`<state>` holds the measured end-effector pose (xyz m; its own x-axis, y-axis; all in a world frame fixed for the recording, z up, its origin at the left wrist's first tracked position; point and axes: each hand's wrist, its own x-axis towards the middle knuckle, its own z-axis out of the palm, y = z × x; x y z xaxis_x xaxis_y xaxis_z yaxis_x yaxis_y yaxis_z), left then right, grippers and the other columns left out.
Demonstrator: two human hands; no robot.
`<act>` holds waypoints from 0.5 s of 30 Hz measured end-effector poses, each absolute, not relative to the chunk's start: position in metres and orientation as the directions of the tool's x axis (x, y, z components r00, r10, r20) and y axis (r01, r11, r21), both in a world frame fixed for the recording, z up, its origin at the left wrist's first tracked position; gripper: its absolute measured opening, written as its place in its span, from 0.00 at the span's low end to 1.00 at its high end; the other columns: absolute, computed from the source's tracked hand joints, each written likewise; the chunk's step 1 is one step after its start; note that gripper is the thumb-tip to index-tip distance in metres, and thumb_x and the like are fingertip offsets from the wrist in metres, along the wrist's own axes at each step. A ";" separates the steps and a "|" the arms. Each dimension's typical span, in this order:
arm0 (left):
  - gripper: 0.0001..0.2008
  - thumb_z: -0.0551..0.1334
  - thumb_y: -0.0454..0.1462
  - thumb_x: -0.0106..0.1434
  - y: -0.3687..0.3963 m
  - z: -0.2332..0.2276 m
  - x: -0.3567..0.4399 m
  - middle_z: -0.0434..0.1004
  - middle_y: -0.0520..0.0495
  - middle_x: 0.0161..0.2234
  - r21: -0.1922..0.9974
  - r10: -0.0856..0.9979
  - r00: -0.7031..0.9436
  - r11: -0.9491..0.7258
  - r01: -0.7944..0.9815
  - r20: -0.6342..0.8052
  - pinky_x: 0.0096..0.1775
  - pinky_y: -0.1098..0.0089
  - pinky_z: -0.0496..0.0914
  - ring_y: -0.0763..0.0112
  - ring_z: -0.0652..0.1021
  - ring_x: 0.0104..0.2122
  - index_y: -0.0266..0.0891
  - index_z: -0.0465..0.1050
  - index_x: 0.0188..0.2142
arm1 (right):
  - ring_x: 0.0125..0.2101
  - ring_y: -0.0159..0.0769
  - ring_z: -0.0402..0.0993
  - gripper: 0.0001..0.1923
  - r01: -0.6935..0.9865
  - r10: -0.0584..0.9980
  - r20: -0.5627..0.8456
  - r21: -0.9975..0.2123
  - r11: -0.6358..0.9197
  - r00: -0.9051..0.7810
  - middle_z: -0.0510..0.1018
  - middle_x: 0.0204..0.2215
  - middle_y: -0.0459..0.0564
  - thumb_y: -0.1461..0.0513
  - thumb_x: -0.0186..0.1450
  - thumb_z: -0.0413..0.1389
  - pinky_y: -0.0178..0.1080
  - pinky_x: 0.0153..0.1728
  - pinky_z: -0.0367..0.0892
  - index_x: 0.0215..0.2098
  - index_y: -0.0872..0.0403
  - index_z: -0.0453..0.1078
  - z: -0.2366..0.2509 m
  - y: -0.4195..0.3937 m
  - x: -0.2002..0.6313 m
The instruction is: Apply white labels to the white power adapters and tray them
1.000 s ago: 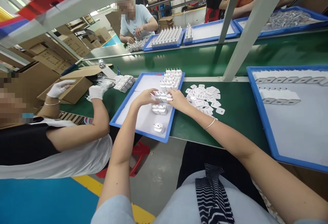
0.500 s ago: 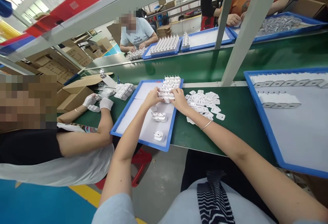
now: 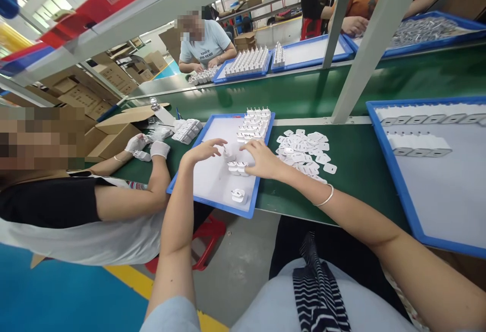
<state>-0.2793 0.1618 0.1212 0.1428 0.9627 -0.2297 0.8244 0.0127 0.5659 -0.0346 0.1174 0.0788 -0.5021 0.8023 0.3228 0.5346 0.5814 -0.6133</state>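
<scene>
White plastic plug adapters (image 3: 238, 167) are sitting in a short row on the pale floor of a blue-rimmed tray (image 3: 212, 198), and both bare hands are working over them. The right hand (image 3: 261, 160) is resting across the near end of that row, fingers curled loosely down onto the pieces; its grip is looking narrow, but whether it is actually pinching one cannot be told from here. The left hand (image 3: 203, 150) is hovering just beside the row with fingers spread wide, gripping nothing. 1 single adapter (image 3: 238, 195) is lying apart near the tray's front edge, and a denser block of upright adapters (image 3: 253, 124) is filling the far corner. Just beyond the tray's right rim, a scatter of flat white pieces (image 3: 304, 151) is lying on the green bench (image 3: 353, 165). These adapters are likely light, stiff and smooth-sided, so a pinch across the 2 flat faces of the body, clear of the metal prongs, seems the surest hold; a knock could topple the neighbours. To the left, a co-worker's gloved hands (image 3: 148, 146) are busy beside a cardboard box (image 3: 114, 132).
</scene>
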 end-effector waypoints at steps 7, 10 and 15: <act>0.20 0.66 0.39 0.52 0.148 0.103 -0.275 0.78 0.47 0.45 0.604 0.959 0.203 -0.046 0.796 -0.195 0.40 0.68 0.73 0.72 0.76 0.32 0.40 0.73 0.46 | 0.53 0.56 0.68 0.29 0.590 0.796 0.268 -0.553 0.589 -0.543 0.74 0.50 0.63 0.53 0.59 0.68 0.54 0.52 0.67 0.54 0.59 0.71 0.062 0.104 -0.081; 0.19 0.67 0.38 0.50 0.136 0.103 -0.287 0.77 0.49 0.39 0.604 0.964 0.196 -0.048 0.796 -0.182 0.38 0.67 0.72 0.72 0.74 0.29 0.39 0.73 0.43 | 0.50 0.51 0.71 0.19 0.599 0.790 0.276 -0.530 0.600 -0.547 0.76 0.46 0.59 0.58 0.64 0.65 0.50 0.50 0.67 0.50 0.57 0.72 0.054 0.106 -0.093; 0.19 0.68 0.40 0.51 0.116 0.098 -0.287 0.75 0.52 0.32 0.652 0.951 0.256 -0.083 0.754 -0.175 0.36 0.67 0.72 0.70 0.75 0.28 0.40 0.74 0.44 | 0.49 0.47 0.71 0.12 0.588 0.769 0.315 -0.506 0.632 -0.556 0.77 0.46 0.57 0.65 0.67 0.61 0.46 0.51 0.66 0.49 0.56 0.72 0.044 0.121 -0.085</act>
